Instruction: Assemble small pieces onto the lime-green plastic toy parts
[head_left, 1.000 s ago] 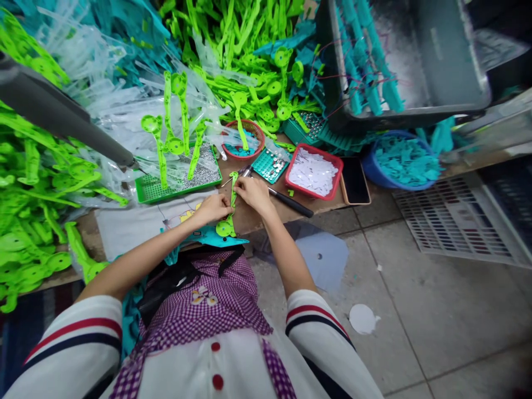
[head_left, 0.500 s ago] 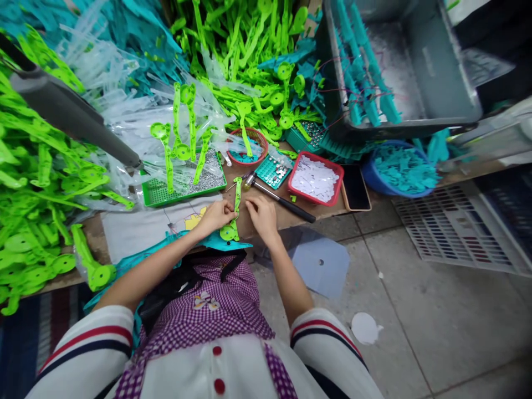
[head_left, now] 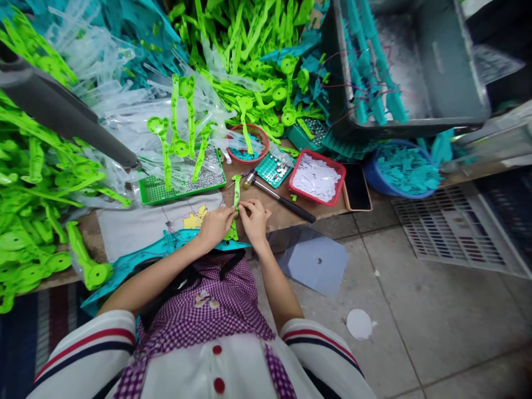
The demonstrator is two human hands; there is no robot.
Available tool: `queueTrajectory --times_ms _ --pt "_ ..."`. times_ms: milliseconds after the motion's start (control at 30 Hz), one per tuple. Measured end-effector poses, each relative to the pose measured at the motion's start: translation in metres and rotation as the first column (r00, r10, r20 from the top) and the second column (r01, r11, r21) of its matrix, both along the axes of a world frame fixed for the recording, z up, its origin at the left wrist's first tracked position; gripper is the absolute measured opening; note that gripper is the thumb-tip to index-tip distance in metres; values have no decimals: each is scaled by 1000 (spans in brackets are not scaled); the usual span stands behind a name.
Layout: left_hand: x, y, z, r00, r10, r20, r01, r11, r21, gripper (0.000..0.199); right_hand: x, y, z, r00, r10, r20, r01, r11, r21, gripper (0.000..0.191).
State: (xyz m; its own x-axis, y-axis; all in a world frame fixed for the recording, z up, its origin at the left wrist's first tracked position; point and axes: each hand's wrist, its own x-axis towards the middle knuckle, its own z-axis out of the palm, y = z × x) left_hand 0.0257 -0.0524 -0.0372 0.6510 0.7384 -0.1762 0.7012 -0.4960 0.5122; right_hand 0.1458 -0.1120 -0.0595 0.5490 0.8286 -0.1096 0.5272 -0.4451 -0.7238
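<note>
Left hand (head_left: pixel 216 226) and right hand (head_left: pixel 255 223) seemingly pinch 1 green strip (head_left: pixel 236 189), fingers (head_left: pixel 229 212) hiding its middle; hammer (head_left: pixel 275 195) near.

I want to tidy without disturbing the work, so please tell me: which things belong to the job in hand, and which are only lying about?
Job in hand:
long green part, at the fingers of left hand and right hand
probably hammer and green tray, both nearby

Apparently just lying about:
phone
white disc on the floor
</note>
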Motion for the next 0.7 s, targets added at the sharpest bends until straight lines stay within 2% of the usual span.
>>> queueTrajectory --times_ms 167,467,700 --pt "2 -1 5 990 -53 -127 62 996 63 31 1 9 3 999 -27 25 28 999 -31 26" --pt "2 -1 4 985 -71 -155 82 994 66 33 7 28 13 999 -37 13 37 997 -72 17" --pt "0 3 3 991 -59 -118 66 997 48 32 28 29 17 973 116 -200 -128 991 -48 16"
